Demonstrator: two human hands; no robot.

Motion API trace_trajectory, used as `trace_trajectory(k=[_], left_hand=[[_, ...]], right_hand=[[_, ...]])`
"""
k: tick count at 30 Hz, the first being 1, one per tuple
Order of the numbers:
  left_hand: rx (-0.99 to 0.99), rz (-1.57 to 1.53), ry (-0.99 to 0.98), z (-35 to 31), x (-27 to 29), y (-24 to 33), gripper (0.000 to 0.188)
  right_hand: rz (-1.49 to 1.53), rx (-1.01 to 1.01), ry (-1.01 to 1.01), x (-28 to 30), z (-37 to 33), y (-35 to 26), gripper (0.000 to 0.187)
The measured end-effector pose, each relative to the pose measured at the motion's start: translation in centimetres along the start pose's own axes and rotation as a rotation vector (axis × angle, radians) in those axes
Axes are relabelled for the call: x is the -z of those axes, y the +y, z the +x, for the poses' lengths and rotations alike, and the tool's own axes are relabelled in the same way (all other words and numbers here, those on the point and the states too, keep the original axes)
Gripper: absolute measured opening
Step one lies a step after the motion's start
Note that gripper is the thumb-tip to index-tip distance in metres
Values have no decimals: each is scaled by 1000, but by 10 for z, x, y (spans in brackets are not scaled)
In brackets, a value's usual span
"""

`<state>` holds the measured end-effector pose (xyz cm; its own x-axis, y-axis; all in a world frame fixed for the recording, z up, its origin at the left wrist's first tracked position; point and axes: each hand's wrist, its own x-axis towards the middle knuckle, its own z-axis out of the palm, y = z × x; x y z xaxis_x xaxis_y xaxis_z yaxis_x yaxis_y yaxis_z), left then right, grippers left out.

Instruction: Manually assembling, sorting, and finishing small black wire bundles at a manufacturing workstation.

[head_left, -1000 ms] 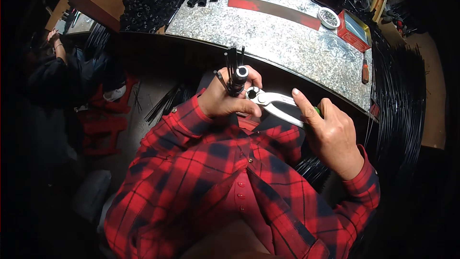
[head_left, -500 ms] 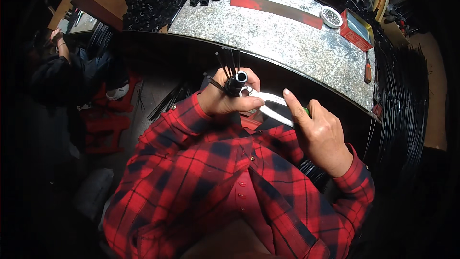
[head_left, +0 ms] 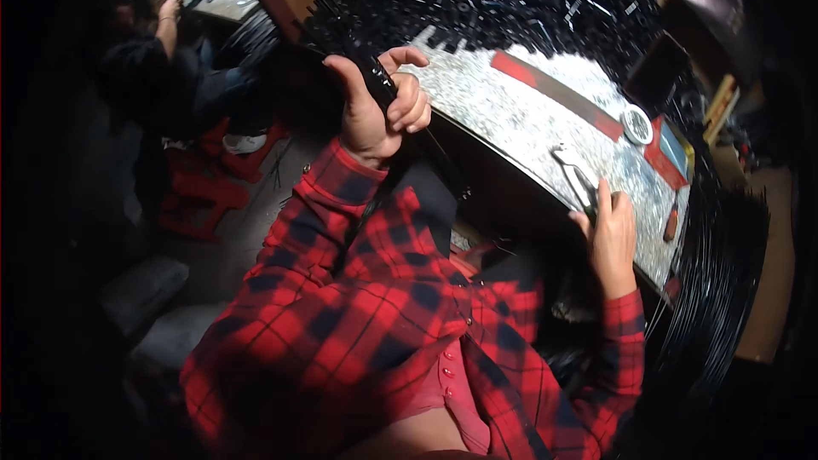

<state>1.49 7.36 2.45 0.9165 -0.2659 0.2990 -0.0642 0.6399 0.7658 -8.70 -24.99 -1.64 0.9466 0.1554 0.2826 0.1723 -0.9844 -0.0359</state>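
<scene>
Left hand [head_left: 371, 119] raised, I have my lower fingers curled around a slim bundle of black rods [head_left: 375, 78], thumb and forefinger standing away from it, so the grip is partly open at the top. The bundle slants from the upper left, through my palm, down toward my lap; it looks smooth and dark, with small bright glints where the light catches it. My right hand [head_left: 614, 243] is closed, thumb and forefinger, on the handle ends of the pliers [head_left: 575, 177], whose pale metal handles bow outward to a small rounded head. That head is over the near part of the speckled grey table [head_left: 473, 102]; whether it touches, I cannot tell. My sleeves are red and navy plaid cloth.

Beyond, a flat bar [head_left: 558, 95], red with a brownish middle, lies slantwise across the table, and behind it a heap of short black tubes [head_left: 494, 0] covers the far side. My fingers hide part of the bundle and the ends of the handles. A screwdriver [head_left: 671, 224] lies near the table's right edge, beside long black strands [head_left: 711, 264]. At left, a co-worker [head_left: 175, 77] sits by red stools [head_left: 204, 200].

A round white dish [head_left: 650, 127] holds small greyish bits, too small to tell. Just beside it is a red box [head_left: 664, 169]; its contents I can't make out.
</scene>
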Motion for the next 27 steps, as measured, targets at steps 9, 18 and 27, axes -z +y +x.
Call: trace_trajectory(k=[9, 18, 27], left_hand=[[59, -426, 235, 8, 6, -1, 88], [468, -531, 104, -35, -73, -57, 91], [148, 635, -411, -28, -57, -37, 33]], right_hand=[[1326, 204, -317, -28, -40, -99, 62], [1683, 127, 320, 62, -7, -47, 29], [960, 169, 2, 0, 18, -61, 23]])
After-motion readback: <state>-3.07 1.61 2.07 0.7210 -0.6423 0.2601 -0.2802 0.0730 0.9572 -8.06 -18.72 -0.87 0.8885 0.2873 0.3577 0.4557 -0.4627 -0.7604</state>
